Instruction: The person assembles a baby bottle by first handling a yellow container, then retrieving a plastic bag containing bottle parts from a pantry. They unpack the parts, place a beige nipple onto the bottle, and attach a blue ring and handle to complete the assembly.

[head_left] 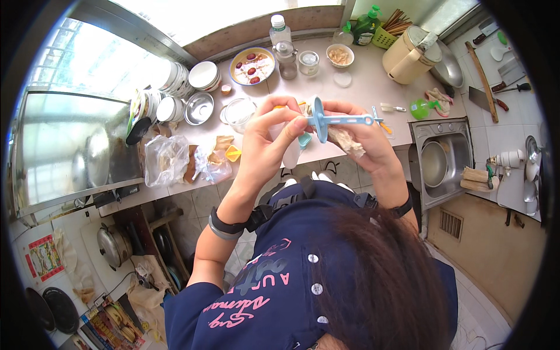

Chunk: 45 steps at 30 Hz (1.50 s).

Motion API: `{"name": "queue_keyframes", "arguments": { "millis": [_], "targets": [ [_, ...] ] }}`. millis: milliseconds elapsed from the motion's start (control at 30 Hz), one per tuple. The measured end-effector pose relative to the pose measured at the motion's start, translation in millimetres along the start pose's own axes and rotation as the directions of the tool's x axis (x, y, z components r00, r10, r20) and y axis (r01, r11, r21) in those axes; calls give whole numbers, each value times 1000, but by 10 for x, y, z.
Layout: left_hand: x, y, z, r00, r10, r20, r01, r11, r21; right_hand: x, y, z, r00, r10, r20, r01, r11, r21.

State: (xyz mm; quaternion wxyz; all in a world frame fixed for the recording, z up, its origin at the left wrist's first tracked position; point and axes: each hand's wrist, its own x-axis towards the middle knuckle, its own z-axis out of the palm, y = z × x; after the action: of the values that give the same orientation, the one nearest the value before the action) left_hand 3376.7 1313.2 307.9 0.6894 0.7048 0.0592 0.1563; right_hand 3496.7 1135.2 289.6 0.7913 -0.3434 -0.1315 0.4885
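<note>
Both my hands are raised over the near edge of the counter. Fingers and thumb of my left hand [269,129] pinch a light blue plastic piece [318,120], a round disc with a slotted stick that looks like an ice-pop mould lid. A translucent whitish item [291,153] hangs below that hand; its kind is unclear. My right hand [376,143] is closed round a crumpled off-white cloth [346,142], close against the disc, and the stick points across its fingers. Part of each hand's fingertips is hidden behind the disc.
A bowl with red dates [252,66], a glass jar [308,63] and a bowl of pale food [340,55] stand at the back. Plastic bags [166,160] and stacked bowls [204,76] are left. A metal sink [443,157] and a cleaver [482,100] are right.
</note>
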Motion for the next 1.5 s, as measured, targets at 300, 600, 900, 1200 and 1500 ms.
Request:
{"name": "queue_keyframes", "arguments": {
  "millis": [300,600,900,1200,1500],
  "targets": [
    [118,-48,-168,971,-31,-239,47,997,62,-81,-138,-10,983,168,81,-158,981,-116],
    [93,49,-129,976,177,-130,-92,868,488,-5,-223,505,748,-615,248,310,-6,-951],
    [124,132,-258,988,143,55,-150,830,538,21,-265,386,854,-435,287,315,-7,-949],
    [120,130,-276,974,138,179,-213,827,520,36,-123,301,907,-318,275,297,22,-955],
    [154,223,-472,986,105,128,-157,832,531,-54,-274,331,932,-266,247,285,111,-952]
  ]
}}
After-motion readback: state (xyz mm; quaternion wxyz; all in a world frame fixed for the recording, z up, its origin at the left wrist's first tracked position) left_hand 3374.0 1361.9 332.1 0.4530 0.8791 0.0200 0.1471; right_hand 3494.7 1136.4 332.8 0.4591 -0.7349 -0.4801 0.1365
